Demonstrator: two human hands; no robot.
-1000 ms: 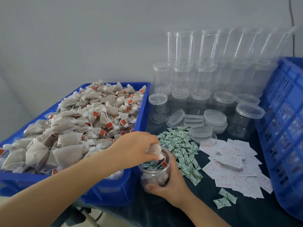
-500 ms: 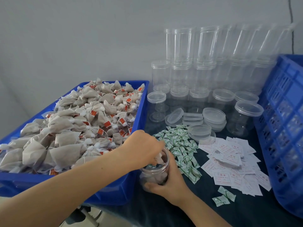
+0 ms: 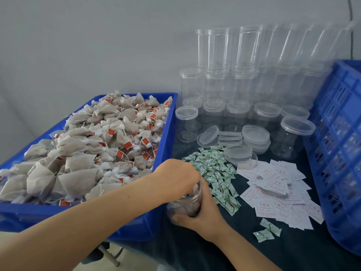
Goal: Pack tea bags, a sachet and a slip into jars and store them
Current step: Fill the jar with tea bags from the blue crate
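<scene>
A clear jar (image 3: pixel 186 207) stands on the dark cloth just right of the blue tray (image 3: pixel 168 133), with tea bags inside it. My right hand (image 3: pixel 205 216) grips the jar round its lower side. My left hand (image 3: pixel 175 178) is bent over the jar's mouth, fingers down inside, and a white bit of tea bag (image 3: pixel 195 187) shows at the fingertips. The tray holds a heap of tea bags (image 3: pixel 97 145) with red tags. Green-and-white sachets (image 3: pixel 214 173) and white slips (image 3: pixel 273 187) lie to the right of the jar.
Several empty clear jars (image 3: pixel 234 85) stand stacked against the wall, with loose lids (image 3: pixel 255 135) in front of them. A lidded jar (image 3: pixel 293 137) stands beside a blue slotted crate (image 3: pixel 341 153) at the right. Two stray sachets (image 3: pixel 267 229) lie near my right forearm.
My left hand has pushed the tea bag from above the rim down into the jar. The right hand has kept its hold on the jar.
</scene>
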